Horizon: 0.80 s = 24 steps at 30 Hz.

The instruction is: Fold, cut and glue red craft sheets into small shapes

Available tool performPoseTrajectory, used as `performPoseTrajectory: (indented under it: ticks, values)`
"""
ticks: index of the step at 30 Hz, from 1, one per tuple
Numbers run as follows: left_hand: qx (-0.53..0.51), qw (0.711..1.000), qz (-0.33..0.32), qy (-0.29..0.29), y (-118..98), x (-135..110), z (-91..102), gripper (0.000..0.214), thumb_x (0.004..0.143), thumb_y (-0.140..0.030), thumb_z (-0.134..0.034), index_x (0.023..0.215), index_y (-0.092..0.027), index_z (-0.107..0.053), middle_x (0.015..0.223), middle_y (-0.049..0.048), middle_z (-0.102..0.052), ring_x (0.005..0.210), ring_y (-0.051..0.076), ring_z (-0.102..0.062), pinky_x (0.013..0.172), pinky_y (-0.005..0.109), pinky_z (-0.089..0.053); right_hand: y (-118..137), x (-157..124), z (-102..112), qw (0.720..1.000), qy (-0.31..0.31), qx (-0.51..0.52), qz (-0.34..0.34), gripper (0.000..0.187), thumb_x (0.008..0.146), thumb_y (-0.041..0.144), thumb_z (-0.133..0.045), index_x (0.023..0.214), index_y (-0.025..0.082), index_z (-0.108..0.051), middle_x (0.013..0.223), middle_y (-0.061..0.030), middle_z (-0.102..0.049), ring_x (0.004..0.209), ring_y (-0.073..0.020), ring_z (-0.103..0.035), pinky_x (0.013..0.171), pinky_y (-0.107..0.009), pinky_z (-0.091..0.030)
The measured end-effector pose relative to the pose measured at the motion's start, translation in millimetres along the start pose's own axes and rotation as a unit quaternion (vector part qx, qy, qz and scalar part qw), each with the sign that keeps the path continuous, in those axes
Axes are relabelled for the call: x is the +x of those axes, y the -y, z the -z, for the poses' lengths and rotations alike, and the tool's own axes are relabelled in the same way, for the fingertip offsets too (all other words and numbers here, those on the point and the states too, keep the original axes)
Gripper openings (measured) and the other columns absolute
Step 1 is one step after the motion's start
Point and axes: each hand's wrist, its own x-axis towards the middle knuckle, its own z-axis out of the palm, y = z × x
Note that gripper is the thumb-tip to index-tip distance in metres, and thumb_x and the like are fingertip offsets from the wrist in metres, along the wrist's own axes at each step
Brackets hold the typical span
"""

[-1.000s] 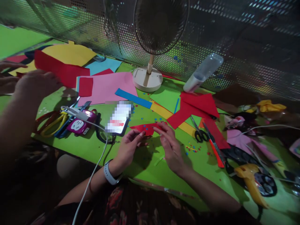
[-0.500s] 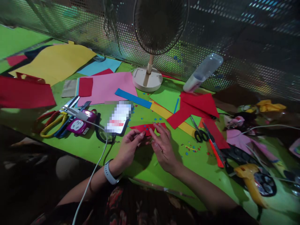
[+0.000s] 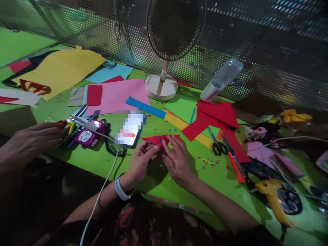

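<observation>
Over the green table [image 3: 217, 191], near a phone [image 3: 130, 130], our left hand [image 3: 141, 160] pinches a blue-dotted red piece [image 3: 153, 139] between thumb and curled fingers, while our right hand [image 3: 178, 162], loosely spread, rests lightly on it.

Flat red piece [image 3: 153, 139], blue-dotted, left end pointed, mid-view, partly covered.

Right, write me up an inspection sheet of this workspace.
Surface: bright green tabletop, scattered with tiny red and blue bits.
Work: thin red sheet piece with blue dots.
Clutter: small black-handled scissors, yellow glue gun, purple-and-white socket block.
Hands: left hand holds the red piece; right hand's fingers lie over it; co-worker's hand at left.
Cables: thin white cable crosses the front edge.
Surroundings: round dark-grilled fan, perforated panel behind.
</observation>
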Motion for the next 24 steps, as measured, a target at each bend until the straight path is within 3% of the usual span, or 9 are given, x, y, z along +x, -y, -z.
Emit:
performPoseTrajectory:
  ticks: [13, 20, 24]
  values:
    - [0.021, 0.999, -0.047, 0.006, 2.6, 2.2, 1.8, 0.037, 0.063, -0.021, -0.084, 0.085, -0.019, -0.054, 0.072, -0.0052, -0.067, 0.069, 0.009, -0.066, 0.065, 0.018, -0.052, 5.3, 2.3, 3.6, 0.998, -0.016, 0.053, 0.005, 0.047, 0.096, 0.026, -0.043, 0.143, 0.030, -0.040, 0.146, -0.0075, -0.043, 0.137, -0.0240, -0.034, 0.110, -0.054, -0.033]
    - [0.074, 0.994, -0.067, 0.046, 1.9, -0.4, 2.9, 0.033, 0.071, -0.024, -0.079, 0.094, -0.020, -0.054, 0.076, -0.0031, -0.070, 0.073, 0.011, -0.068, 0.070, 0.022, -0.052, -2.3, 12.7, 22.6, 0.997, -0.055, 0.037, -0.040, 0.047, 0.094, 0.026, -0.049, 0.141, 0.026, -0.044, 0.139, -0.0090, -0.051, 0.134, -0.0223, -0.040, 0.111, -0.050, -0.033]
    - [0.109, 0.988, -0.070, 0.089, 0.2, -5.3, 2.6, 0.035, 0.074, -0.024, -0.076, 0.102, -0.020, -0.056, 0.086, 0.0013, -0.073, 0.081, 0.014, -0.068, 0.077, 0.027, -0.052, -21.5, 24.0, 37.0, 0.997, 0.021, 0.026, -0.069, 0.044, 0.091, 0.033, -0.055, 0.133, 0.023, -0.053, 0.123, -0.0094, -0.064, 0.120, -0.0241, -0.054, 0.113, -0.055, -0.024]
